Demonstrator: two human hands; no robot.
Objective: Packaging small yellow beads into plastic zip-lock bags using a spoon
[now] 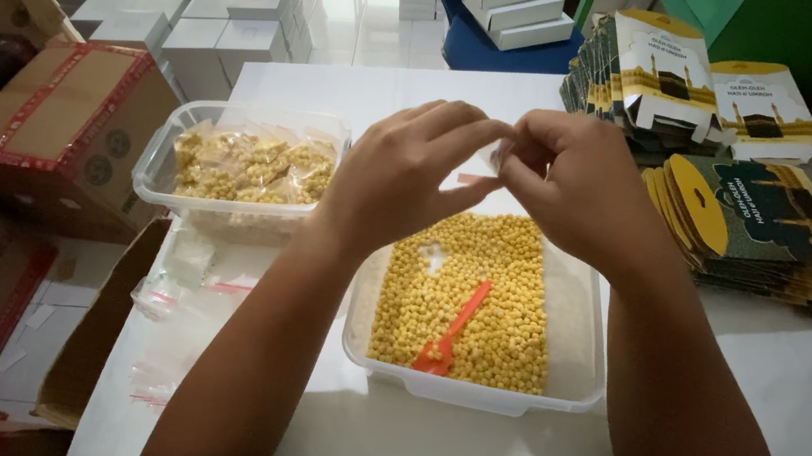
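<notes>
My left hand (pixel 410 170) and my right hand (pixel 571 190) meet above a clear plastic tub (pixel 581 362), pinching a small clear zip bag (pixel 486 169) between their fingertips. The tub holds a layer of small yellow round pieces (pixel 494 298) with an orange plastic scoop (pixel 450 333) lying on them. To the left stands a second clear tub (pixel 159 167) filled with small sealed bags of the same yellow pieces (pixel 250 166). The held bag is mostly hidden by my fingers.
Stacks of flat printed green and yellow cartons (pixel 759 215) lie at the right of the white table (pixel 793 369). Loose clear bags (pixel 178 274) lie at the table's left edge. Brown cardboard boxes (pixel 59 131) stand left; white boxes (pixel 188 9) are stacked behind.
</notes>
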